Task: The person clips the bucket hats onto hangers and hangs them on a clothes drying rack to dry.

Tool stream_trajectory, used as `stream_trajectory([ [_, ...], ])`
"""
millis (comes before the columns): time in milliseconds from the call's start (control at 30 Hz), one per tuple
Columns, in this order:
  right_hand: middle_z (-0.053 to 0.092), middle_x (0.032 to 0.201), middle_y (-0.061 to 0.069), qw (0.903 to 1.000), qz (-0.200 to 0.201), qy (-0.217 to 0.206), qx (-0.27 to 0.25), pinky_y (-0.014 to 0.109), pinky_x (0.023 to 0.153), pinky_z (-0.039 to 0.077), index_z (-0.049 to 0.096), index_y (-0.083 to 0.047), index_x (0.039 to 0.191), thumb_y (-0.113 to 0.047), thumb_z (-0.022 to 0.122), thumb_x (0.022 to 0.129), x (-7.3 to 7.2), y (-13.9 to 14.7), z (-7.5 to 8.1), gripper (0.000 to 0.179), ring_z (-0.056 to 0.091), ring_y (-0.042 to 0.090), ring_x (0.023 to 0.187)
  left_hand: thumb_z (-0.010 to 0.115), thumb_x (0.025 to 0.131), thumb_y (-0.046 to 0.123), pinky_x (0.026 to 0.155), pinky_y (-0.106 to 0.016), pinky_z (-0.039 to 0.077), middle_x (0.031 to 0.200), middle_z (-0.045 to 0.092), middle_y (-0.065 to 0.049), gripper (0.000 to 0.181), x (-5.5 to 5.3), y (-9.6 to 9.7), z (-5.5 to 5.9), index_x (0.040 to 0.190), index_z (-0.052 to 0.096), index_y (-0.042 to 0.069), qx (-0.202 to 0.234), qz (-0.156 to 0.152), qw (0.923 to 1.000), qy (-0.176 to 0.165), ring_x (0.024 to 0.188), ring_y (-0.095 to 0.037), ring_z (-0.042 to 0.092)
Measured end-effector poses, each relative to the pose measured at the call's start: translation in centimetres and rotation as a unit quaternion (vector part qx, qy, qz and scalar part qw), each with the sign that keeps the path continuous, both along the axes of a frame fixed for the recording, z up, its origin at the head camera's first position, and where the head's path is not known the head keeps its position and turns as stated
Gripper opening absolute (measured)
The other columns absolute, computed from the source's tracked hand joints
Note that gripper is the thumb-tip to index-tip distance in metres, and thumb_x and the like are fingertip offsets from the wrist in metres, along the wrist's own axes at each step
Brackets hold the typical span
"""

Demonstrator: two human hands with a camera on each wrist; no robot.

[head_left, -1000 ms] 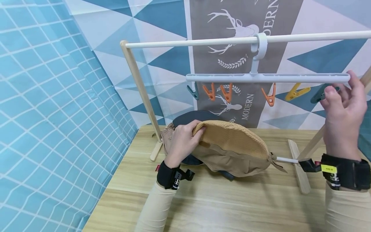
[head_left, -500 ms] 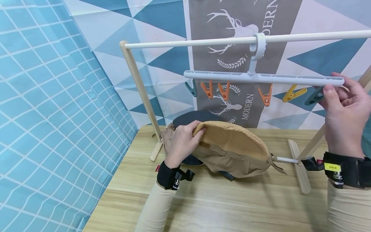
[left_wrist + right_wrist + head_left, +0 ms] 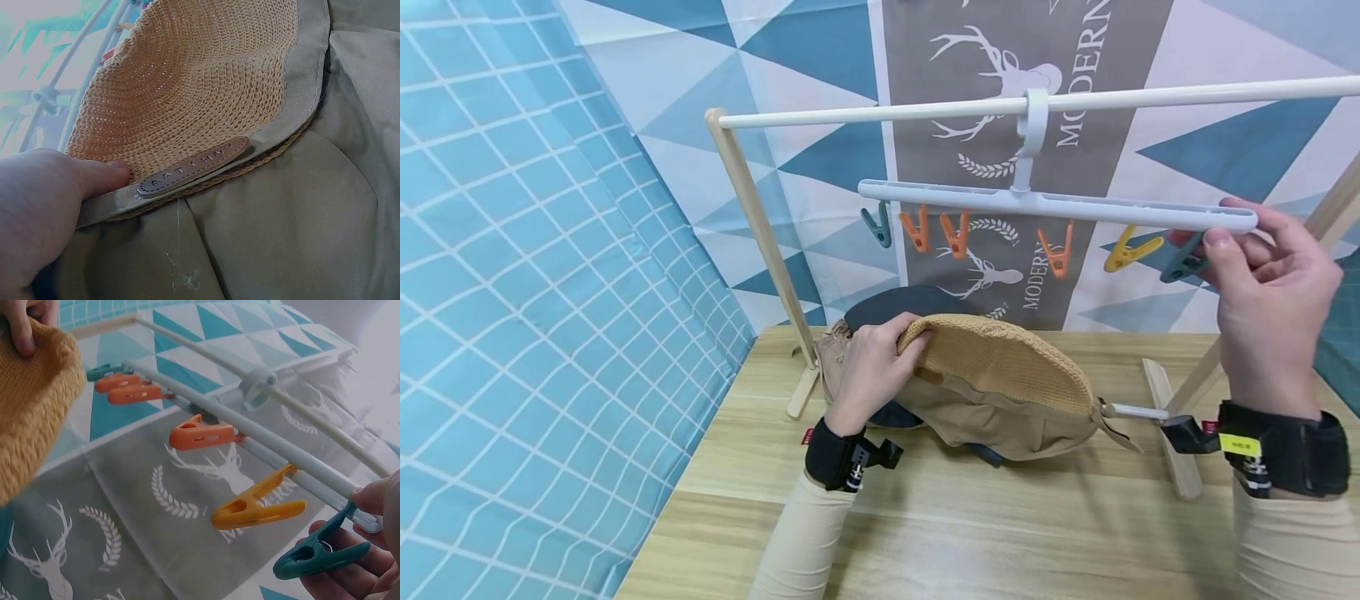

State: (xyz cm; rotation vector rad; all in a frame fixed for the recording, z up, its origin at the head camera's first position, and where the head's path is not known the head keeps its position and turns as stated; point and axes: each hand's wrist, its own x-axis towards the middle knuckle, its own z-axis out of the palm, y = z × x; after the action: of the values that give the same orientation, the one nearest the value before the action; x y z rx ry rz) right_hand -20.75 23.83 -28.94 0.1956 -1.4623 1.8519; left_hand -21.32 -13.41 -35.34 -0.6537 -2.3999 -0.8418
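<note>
Tbl [image 3: 1000,533], 2 hands [image 3: 872,367] [image 3: 1273,304]: L on hat [image 3: 1015,358], R on hanger [image 3: 1120,209]

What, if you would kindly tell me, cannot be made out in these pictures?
Left hand: in the left wrist view, the woven hat hides the fingers other than the thumb.
Dark blue item: mostly hidden behind the woven hat and left hand, head view.
Top bar: right end cut off by the head view's right edge.
Label: lettering too blurred to read surely, left wrist view.
Yellow tag: print too small, head view.
</note>
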Motion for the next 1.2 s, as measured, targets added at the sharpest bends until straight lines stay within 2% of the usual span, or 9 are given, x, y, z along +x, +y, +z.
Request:
stream_trajectory([
  [167, 0.087, 0.118, 0.007, 0.9993, 0.035, 0.013, -0.003, 0.016, 0.100, 0.061, 0.075, 0.000, 0.139, -0.005, 0.080, 0.103, -0.1, -1.6, 0.5, 0.037, 0.086, 0.012, 0.105, 0.073, 0.111, 0.022, 0.057, -0.022, 0.026, 0.069, 0.065, -0.004, 0.016, 0.0, 0.0, 0.0, 0.119, 0.082, 0.011, 0.002, -0.002, 1.0000, 0.001, 0.052, -0.007, 0.039],
  [300, 0.088, 0.116, 0.009, 0.9981, 0.057, 0.023, -0.003, 0.016, 0.096, 0.063, 0.075, 0.002, 0.138, -0.003, 0.081, 0.102, -0.1, -2.5, 0.7, 0.036, 0.087, 0.014, 0.103, 0.073, 0.111, 0.022, 0.057, -0.022, 0.026, 0.070, 0.065, -0.004, 0.016, -0.1, 0.0, -0.2, 0.120, 0.082, 0.011, 0.003, -0.004, 1.0000, 0.000, 0.053, -0.007, 0.039],
  [600, 0.088, 0.118, 0.010, 0.9978, 0.063, 0.020, -0.011, 0.017, 0.095, 0.063, 0.075, 0.005, 0.136, -0.003, 0.081, 0.102, 0.4, -3.1, 0.3, 0.036, 0.087, 0.014, 0.103, 0.073, 0.111, 0.023, 0.058, -0.021, 0.027, 0.071, 0.066, -0.004, 0.017, -0.1, 0.2, -0.1, 0.120, 0.081, 0.011, -0.001, 0.003, 1.0000, -0.002, 0.054, -0.008, 0.041],
  [867, 0.088, 0.111, 0.014, 0.9956, 0.090, 0.014, -0.019, 0.021, 0.092, 0.065, 0.075, 0.012, 0.132, 0.001, 0.081, 0.101, 2.3, -3.8, -0.6, 0.033, 0.087, 0.018, 0.101, 0.073, 0.111, 0.023, 0.057, -0.021, 0.026, 0.071, 0.067, -0.004, 0.017, 0.0, 0.1, -0.1, 0.120, 0.082, 0.012, -0.003, 0.006, 1.0000, -0.002, 0.053, -0.007, 0.040],
  [1067, 0.088, 0.108, 0.013, 0.9945, 0.103, -0.006, 0.020, 0.017, 0.088, 0.064, 0.075, 0.014, 0.133, 0.002, 0.079, 0.102, 4.0, -4.2, -1.1, 0.034, 0.086, 0.018, 0.104, 0.072, 0.112, 0.022, 0.056, -0.022, 0.027, 0.069, 0.065, -0.004, 0.017, -0.1, 0.1, -0.1, 0.120, 0.081, 0.011, -0.002, 0.005, 1.0000, 0.001, 0.053, -0.008, 0.040],
  [1200, 0.089, 0.110, 0.008, 0.9896, 0.123, -0.022, 0.071, 0.015, 0.095, 0.062, 0.074, 0.012, 0.137, 0.004, 0.077, 0.103, 5.0, -4.3, -1.4, 0.035, 0.086, 0.014, 0.107, 0.070, 0.112, 0.021, 0.055, -0.022, 0.027, 0.069, 0.065, -0.005, 0.017, -0.1, 0.1, -0.1, 0.121, 0.080, 0.010, -0.003, 0.005, 1.0000, 0.005, 0.053, -0.008, 0.041],
])
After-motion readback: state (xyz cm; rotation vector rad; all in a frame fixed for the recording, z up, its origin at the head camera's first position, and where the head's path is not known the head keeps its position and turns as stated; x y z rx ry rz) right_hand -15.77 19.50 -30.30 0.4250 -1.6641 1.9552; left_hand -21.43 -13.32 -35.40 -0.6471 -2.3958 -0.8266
